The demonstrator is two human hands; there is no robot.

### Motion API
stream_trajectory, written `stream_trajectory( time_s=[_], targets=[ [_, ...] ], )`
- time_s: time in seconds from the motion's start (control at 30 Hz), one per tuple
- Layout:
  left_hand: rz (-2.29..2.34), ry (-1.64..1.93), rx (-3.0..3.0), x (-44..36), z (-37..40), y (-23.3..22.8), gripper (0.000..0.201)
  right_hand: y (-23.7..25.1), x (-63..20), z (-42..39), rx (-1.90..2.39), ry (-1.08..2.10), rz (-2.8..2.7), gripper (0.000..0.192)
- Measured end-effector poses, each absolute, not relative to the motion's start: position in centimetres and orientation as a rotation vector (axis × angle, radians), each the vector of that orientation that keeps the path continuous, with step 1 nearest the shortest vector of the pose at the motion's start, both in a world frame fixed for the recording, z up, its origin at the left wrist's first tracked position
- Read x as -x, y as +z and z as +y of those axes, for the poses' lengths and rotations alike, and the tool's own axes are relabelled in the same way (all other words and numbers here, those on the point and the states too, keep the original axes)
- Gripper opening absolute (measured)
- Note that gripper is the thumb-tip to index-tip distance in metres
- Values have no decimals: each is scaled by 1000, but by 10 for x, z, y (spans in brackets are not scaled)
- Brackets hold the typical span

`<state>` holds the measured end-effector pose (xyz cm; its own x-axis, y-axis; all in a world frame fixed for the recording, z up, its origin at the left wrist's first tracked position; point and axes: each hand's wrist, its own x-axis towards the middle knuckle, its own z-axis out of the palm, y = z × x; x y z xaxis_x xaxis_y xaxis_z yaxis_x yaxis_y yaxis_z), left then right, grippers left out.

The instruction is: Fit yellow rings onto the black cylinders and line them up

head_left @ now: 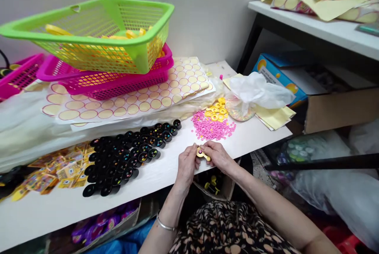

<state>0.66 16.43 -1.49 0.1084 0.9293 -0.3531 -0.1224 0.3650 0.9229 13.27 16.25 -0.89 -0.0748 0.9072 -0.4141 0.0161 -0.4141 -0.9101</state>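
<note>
Both hands meet over the front edge of the white table (174, 169). Between them is a small yellow plastic piece (204, 156), round at one end with a short arm and a pink dot in its middle. My left hand (186, 163) pinches it from the left side. On the right, the fingers of my right hand (218, 155) close on it too. Just beyond the hands lies a spread of tiny pink pieces (211, 127). Behind that sits a small heap of yellow ring-shaped pieces (217, 110).
Left of the hands stand several black cups (124, 155), beside colourful cards (63, 169). A green basket (148, 58) rests on a pink basket (118, 88) over sticker sheets (145, 106). An open box (214, 189) with yellow pieces is below the hands. A white shelf (325, 29) rises at right.
</note>
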Motion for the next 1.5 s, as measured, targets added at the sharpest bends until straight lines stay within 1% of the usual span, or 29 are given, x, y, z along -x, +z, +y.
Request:
stream_trajectory(
  time_s=[0.07,0.1,0.17,0.2,0.23,0.27,0.33,0.4,0.43,0.5,0.53,0.6,0.63,0.67,0.73,0.83,1.0,1.2,1.27,1.43,1.5],
  targets=[
    [1139,904,-916,0,163,-15,47,-9,-137,160,1441,1566,-1009,34],
    [1122,872,-946,3,163,-15,54,-10,-141,159,1434,1536,-1009,32],
    [1120,812,-1024,6,162,-16,72,-13,-149,155,1430,1448,-1053,24],
    [1134,804,-1069,6,163,-16,76,-14,-153,153,1422,1411,-1097,19],
    [1148,814,-1118,5,164,-17,72,-15,-157,151,1404,1394,-1147,19],
    [1158,838,-1169,3,165,-17,63,-15,-160,149,1370,1402,-1203,25],
    [1160,901,-1282,-2,166,-17,38,-12,-165,147,1274,1447,-1326,34],
    [1127,949,-1424,-6,166,-14,21,-6,-167,146,1188,1458,-1430,34],
    [1110,961,-1503,-7,165,-12,18,-3,-168,146,1158,1442,-1459,33],
    [1066,983,-1676,-6,161,-8,18,2,-169,145,1133,1442,-1455,38],
    [1036,989,-1777,-5,157,-6,19,4,-170,144,1130,1483,-1422,45],
    [991,991,-1995,-3,150,-1,20,7,-171,141,1104,1631,-1336,64],
    [969,987,-2105,-2,146,1,19,8,-171,139,1075,1718,-1296,70],
    [942,978,-2205,-2,142,3,18,9,-171,137,1039,1794,-1263,73],
    [878,949,-2342,-3,136,6,15,11,-170,132,987,1881,-1233,65],
    [809,951,-2378,-6,130,8,16,16,-167,125,1026,1891,-1199,55],
    [807,1041,-2301,-8,124,6,13,14,-163,116,1053,1821,-1138,47],
    [817,1008,-2259,-4,119,-4,15,-1,-152,106,1079,1730,-1025,40],
    [832,985,-2234,-1,118,-7,14,-2,-150,103,1070,1736,-1054,40],
    [838,928,-2203,3,116,-11,13,5,-151,100,1060,1844,-1121,51],
    [856,939,-2199,2,116,-10,13,7,-152,100,1073,1837,-1125,50]
  ],
)
